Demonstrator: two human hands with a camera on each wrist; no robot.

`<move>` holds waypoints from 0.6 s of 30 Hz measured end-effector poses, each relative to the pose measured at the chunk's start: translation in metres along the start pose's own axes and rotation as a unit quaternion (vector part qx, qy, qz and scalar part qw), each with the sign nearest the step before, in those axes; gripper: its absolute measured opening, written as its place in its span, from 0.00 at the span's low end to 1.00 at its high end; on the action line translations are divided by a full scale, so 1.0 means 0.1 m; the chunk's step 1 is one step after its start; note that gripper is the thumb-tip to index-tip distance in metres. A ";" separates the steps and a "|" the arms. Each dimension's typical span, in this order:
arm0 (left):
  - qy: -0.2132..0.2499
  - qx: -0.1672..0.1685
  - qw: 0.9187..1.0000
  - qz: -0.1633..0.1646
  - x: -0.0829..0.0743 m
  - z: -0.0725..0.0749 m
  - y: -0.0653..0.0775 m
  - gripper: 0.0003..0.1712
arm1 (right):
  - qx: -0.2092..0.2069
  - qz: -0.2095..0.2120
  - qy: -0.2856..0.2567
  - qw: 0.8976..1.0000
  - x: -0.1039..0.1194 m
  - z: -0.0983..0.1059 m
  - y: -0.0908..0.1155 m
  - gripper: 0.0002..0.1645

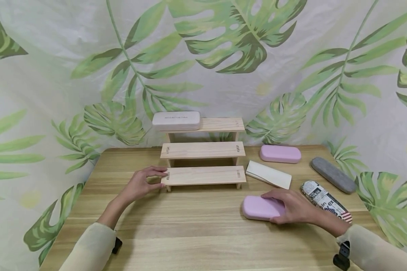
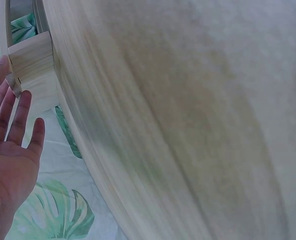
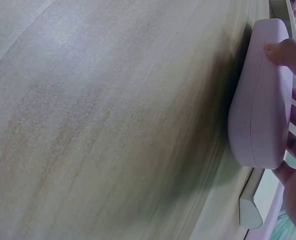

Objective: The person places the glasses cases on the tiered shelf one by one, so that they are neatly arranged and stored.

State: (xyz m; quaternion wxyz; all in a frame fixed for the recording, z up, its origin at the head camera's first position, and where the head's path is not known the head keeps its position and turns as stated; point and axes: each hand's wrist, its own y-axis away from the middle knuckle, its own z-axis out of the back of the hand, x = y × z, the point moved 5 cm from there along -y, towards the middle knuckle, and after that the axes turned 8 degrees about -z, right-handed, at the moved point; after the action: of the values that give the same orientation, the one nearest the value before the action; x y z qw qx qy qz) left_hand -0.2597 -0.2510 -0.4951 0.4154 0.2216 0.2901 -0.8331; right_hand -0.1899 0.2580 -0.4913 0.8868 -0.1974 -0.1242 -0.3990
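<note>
In the head view my right hand (image 1: 293, 206) grips a pink glasses case (image 1: 259, 207), thumb on the near side and fingers over the far side. The right wrist view shows the same case (image 3: 261, 100) with a shadow on the table beside it. My left hand (image 1: 142, 183) is at the left end of the lowest step of a three-step wooden display stand (image 1: 203, 175). Its fingertips touch that step's edge, and the left wrist view shows the fingers (image 2: 20, 117) mostly straight. A white glasses case (image 1: 176, 121) lies on the left of the top step.
Right of the stand lie a second pink case (image 1: 280, 154), a cream flat case (image 1: 268, 174), a grey case (image 1: 333, 175) and a printed case (image 1: 325, 199). They rest on a wooden table (image 1: 190, 233). A leaf-patterned cloth (image 1: 224, 86) hangs behind.
</note>
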 end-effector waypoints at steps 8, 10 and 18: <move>0.003 -0.002 1.000 0.000 0.02 0.00 0.01 0.22 | -0.011 0.017 -0.002 1.000 0.03 0.03 -0.06 0.43; 0.005 -0.002 1.000 0.001 0.02 0.00 0.01 0.22 | -0.011 0.022 -0.002 1.000 0.03 0.03 -0.08 0.43; 0.009 -0.003 1.000 0.000 0.01 0.00 0.01 0.22 | -0.005 0.032 -0.004 0.999 0.09 0.12 -0.21 0.44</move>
State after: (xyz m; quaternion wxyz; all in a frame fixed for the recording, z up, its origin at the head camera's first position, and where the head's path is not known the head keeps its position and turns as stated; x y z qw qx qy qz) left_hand -0.2594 -0.2528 -0.4961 0.4138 0.2275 0.2962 -0.8302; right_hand -0.2004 0.2449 -0.4716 0.8978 -0.2074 -0.1189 -0.3699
